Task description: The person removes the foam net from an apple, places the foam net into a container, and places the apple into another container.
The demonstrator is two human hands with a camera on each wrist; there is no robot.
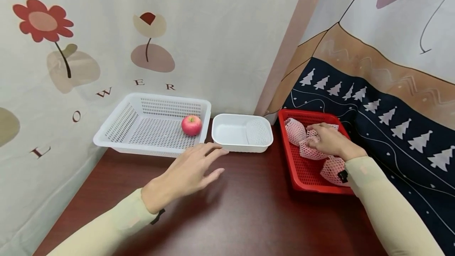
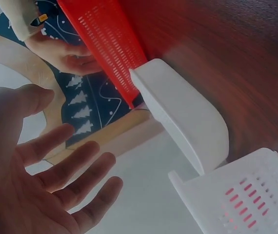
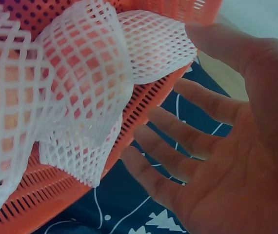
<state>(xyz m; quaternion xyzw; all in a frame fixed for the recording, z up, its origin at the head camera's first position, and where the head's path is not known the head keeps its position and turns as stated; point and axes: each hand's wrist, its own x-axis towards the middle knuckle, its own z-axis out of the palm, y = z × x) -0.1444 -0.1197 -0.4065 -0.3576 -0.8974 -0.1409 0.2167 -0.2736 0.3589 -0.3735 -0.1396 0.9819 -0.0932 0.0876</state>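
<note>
My right hand (image 1: 332, 142) is over the red basket (image 1: 307, 174), its fingers spread and loosely bent above several fruits in white foam nets. One netted fruit (image 1: 295, 131) lies at the basket's left, another (image 1: 311, 150) below my fingers, and one (image 1: 333, 170) near the wrist. In the right wrist view, the thumb appears close to a foam net (image 3: 153, 46); whether it touches cannot be told. My left hand (image 1: 186, 169) hovers palm down in front of the white basket (image 1: 153, 129), fingers extended, holding nothing. A bare red apple (image 1: 191, 125) sits in that basket.
Between the two baskets stands a small white tray (image 1: 230, 129) with an empty foam net (image 1: 258, 132) at its right end. Everything is on a dark red-brown table (image 1: 249, 208). A printed curtain (image 1: 227, 42) hangs right behind the containers and along the right side.
</note>
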